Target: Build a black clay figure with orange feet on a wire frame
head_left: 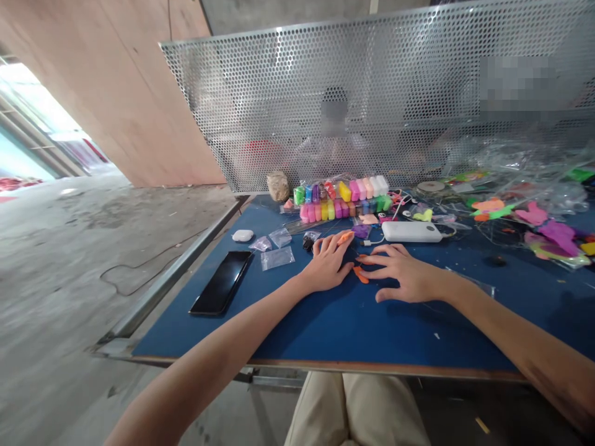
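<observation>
Palm down on the blue table, my left hand (329, 263) has its fingers stretched out and lightly spread. A small orange piece of soft clay (345, 237) lies at its fingertips; whether the fingers press on it I cannot tell. Opposite it, my right hand (403, 272) is spread, its thumb apart from the fingers. A longer orange clay strip (361, 275) lies flat between the hands, touched by a fingertip of my right hand. Neither hand is closed round anything. Just beyond my left hand are a small black object (308, 242) and purple clay (361, 231).
Two rows of packed coloured clay (341, 199) lie at the back, before a perforated metal panel (297, 105). A white power bank (411, 232) with a cable is behind my right hand. A phone (220, 283), earbud case (242, 235) and small plastic bags (277, 258) lie left. Clay shapes (558, 235) clutter the right.
</observation>
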The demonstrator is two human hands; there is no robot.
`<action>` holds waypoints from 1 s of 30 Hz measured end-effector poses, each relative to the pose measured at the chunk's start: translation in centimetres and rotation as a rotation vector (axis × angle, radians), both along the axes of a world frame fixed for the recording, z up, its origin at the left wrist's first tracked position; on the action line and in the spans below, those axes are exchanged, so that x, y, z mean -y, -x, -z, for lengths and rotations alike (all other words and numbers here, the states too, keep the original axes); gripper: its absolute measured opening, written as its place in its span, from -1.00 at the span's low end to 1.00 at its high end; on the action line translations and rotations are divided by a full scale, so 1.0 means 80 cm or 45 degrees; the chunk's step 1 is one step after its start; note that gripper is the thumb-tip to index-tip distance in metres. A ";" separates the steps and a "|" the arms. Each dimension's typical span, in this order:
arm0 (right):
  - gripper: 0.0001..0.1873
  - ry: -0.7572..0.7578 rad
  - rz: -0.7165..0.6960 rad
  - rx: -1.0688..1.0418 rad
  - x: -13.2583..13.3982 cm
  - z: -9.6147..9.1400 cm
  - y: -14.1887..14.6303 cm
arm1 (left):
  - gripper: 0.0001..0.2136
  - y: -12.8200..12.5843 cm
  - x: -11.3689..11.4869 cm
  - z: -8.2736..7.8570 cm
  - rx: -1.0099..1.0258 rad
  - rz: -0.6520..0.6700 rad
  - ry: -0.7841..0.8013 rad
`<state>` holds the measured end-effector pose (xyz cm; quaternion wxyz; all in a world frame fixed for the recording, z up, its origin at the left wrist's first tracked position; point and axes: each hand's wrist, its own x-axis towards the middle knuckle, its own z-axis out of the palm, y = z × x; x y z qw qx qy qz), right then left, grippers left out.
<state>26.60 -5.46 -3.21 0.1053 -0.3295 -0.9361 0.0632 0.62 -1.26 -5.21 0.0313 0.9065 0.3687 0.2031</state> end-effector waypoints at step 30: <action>-0.79 -0.397 0.098 -0.820 0.000 -0.008 0.025 | -0.72 0.003 0.015 -0.029 0.181 0.473 -0.299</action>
